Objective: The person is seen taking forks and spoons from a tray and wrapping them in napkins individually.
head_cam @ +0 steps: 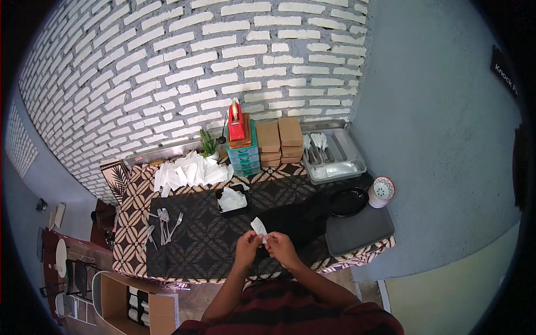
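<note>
Between the fingertips of both hands I hold a small folded white paper napkin [258, 226] above the table's near edge. My left hand [248, 247] pinches its lower left side, and my right hand [279, 248] grips its lower right. Just beyond them sits a black container [233, 213] with crumpled white napkins [232, 199] in it. Several metal forks [167, 226] lie loose on the dark cloth to the left. A heap of folded white paper pieces [192, 171] is spread at the back left. Whether cutlery is inside the napkin I hold cannot be seen.
At the back stand a teal drawer unit [244, 161] with a red tape dispenser [236, 125], cardboard boxes [268, 138], a potted plant [208, 144] and a grey cutlery tray [335, 178]. Rightward are a black plate [349, 202], stacked bowls [382, 192] and a dark tray [360, 232]. A carton [163, 314] stands lower left.
</note>
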A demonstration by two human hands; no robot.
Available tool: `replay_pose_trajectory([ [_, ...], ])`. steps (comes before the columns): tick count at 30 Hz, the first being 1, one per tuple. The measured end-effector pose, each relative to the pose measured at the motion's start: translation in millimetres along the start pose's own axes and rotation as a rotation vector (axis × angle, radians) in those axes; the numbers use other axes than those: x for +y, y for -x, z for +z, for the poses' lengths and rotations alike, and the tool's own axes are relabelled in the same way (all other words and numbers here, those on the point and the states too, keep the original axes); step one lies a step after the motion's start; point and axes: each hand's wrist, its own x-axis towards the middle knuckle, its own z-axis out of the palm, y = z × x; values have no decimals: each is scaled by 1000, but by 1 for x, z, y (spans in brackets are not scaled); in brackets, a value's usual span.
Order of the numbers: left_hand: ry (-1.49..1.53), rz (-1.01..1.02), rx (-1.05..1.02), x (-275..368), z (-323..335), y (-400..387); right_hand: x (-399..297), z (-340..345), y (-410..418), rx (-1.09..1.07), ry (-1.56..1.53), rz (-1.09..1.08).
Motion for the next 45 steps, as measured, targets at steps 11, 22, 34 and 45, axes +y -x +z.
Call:
replay_pose_trajectory([
  [11, 125, -67, -143, 47, -51, 19, -2, 44, 18, -332, -773, 298],
  [22, -201, 65, -70, 58, -98, 32, 10, 103, 31, 36, -342, 34],
  [34, -264, -9, 72, 44, -125, 41, 20, 144, 23, 224, 784, -670],
  [45, 123, -171, -39, 39, -124, 60, 36, 139, 18, 63, 125, -243],
])
